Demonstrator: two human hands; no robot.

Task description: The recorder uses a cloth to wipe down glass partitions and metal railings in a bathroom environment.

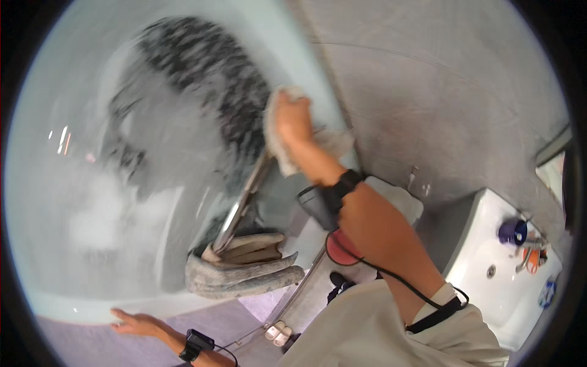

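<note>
A large pale bathtub [270,27] fills the left of the view, holding cloudy water with dark, streaky patches. My right hand [293,119] presses a whitish cloth [280,158] against the tub's rim at the upper middle. My left hand [137,323] rests at the tub's near outer rim, lower left, its fingers apart and holding nothing. Between the hands a shiny metal bar [238,211] runs along the tub, and a folded grey-beige towel [243,275] hangs over its lower end.
At the right stands a white washbasin [472,284] with a dark purple cup [512,231] and an orange-handled item [532,260] on it. A red round object [341,250] is partly behind my right forearm. Light slippers [278,333] lie on the floor. A grey wall [435,91] borders the tub.
</note>
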